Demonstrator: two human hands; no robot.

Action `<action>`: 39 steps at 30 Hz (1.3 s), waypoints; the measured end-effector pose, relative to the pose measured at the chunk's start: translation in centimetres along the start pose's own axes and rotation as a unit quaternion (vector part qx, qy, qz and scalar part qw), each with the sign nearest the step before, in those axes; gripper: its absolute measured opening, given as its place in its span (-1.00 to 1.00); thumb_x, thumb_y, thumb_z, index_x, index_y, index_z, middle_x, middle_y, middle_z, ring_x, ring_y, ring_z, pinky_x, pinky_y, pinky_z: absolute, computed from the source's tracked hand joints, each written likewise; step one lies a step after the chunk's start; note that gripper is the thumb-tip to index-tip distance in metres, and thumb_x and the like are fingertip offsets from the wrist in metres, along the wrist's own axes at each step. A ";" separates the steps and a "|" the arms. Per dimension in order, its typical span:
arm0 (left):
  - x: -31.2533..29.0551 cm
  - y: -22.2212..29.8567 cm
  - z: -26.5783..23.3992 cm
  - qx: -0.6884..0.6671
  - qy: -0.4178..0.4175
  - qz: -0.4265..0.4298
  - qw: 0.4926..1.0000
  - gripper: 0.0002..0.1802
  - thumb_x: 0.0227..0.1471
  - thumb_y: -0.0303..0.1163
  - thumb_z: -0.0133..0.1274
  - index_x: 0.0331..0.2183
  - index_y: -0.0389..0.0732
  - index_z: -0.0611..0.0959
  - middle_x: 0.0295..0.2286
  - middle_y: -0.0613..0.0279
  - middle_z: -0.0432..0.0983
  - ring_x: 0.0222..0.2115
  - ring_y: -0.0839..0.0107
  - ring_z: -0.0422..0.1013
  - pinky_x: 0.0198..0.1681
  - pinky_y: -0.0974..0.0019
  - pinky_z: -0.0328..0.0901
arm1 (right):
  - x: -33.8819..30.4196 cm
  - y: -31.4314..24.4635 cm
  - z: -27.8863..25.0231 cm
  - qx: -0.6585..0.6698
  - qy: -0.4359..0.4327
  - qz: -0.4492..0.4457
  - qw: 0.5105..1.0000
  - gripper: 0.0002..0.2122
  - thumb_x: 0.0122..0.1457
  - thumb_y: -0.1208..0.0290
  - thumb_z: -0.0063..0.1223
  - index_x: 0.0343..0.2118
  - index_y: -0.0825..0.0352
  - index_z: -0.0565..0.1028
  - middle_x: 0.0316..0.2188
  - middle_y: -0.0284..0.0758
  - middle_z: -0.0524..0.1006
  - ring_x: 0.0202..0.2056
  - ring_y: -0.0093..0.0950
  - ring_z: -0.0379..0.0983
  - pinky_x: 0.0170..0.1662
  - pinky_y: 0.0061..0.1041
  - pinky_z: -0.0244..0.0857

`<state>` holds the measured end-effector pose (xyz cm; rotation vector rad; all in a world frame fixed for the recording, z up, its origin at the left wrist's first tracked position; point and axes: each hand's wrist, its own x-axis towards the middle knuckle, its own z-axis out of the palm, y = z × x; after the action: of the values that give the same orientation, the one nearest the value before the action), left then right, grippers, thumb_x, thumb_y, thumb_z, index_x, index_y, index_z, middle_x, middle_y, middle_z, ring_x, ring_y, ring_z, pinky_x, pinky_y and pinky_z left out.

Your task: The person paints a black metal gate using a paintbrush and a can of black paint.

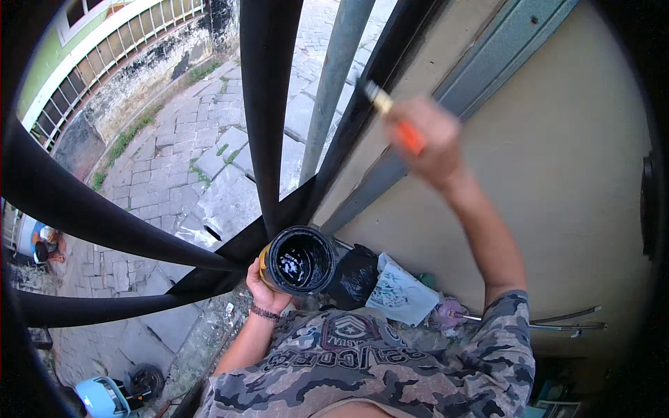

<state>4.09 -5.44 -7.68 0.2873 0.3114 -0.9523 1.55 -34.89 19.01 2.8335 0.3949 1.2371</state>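
Observation:
In my left hand [268,289] is an open paint can [330,252] with a yellow side, its fingers wrapped round it. Glossy black paint [293,265] shows inside, and dark paint coats the rim. My right hand [426,136], raised and smeared by motion, is closed round a paintbrush [381,101] with an orange and pale handle. Its dark bristle tip lies at the black edge post [341,143] beside the wall; whether it touches cannot be made out. Left of that post stands a grey bar [331,83], with a black bar [268,90] farther left.
More black bars [111,216] curve across the left. A grey metal channel [488,66] runs along the beige wall [557,153]. Below the can lie a black plastic bag [353,282], a stained pale cloth [401,292] and a purple item [449,313]. Paving [160,167] stretches beyond the bars.

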 end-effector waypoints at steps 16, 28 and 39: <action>-0.9 -0.9 -2.3 -0.033 -0.011 0.008 0.999 -0.41 -0.01 0.05 -0.06 -0.04 -0.12 0.57 -0.05 0.18 0.52 -0.01 0.17 0.40 0.08 0.00 0.28 | 3.9 -0.8 2.9 -0.037 -0.107 0.007 0.994 -0.85 -0.10 0.57 0.21 -0.44 0.33 0.46 -0.44 -0.19 0.44 -0.44 -0.18 0.45 -0.32 -0.28 0.40; -0.8 -1.4 -2.3 -0.023 -0.020 0.011 0.999 -0.43 0.04 0.11 -0.12 -0.06 -0.05 0.58 -0.03 0.17 0.49 0.00 0.12 0.39 0.08 -0.07 0.27 | 3.6 -4.0 1.8 -0.160 -0.362 -0.110 0.912 -0.88 -0.03 0.46 0.05 -0.41 0.35 0.45 -0.40 -0.27 0.38 -0.30 -0.34 0.43 -0.29 -0.45 0.41; -1.6 -1.2 -1.4 -0.004 -0.009 0.007 1.000 -0.45 0.01 0.13 -0.12 -0.13 -0.02 0.62 -0.10 0.18 0.54 -0.07 0.14 0.44 0.00 -0.06 0.33 | 27.0 1.2 -19.4 -0.327 0.011 -0.076 0.942 -0.92 0.06 0.52 0.15 -0.38 0.38 0.53 -0.46 -0.21 0.55 -0.43 -0.38 0.52 -0.33 -0.48 0.39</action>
<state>2.01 -4.40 -8.47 0.2732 0.2971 -0.9400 5.42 -31.09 51.82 2.1845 0.1544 1.1045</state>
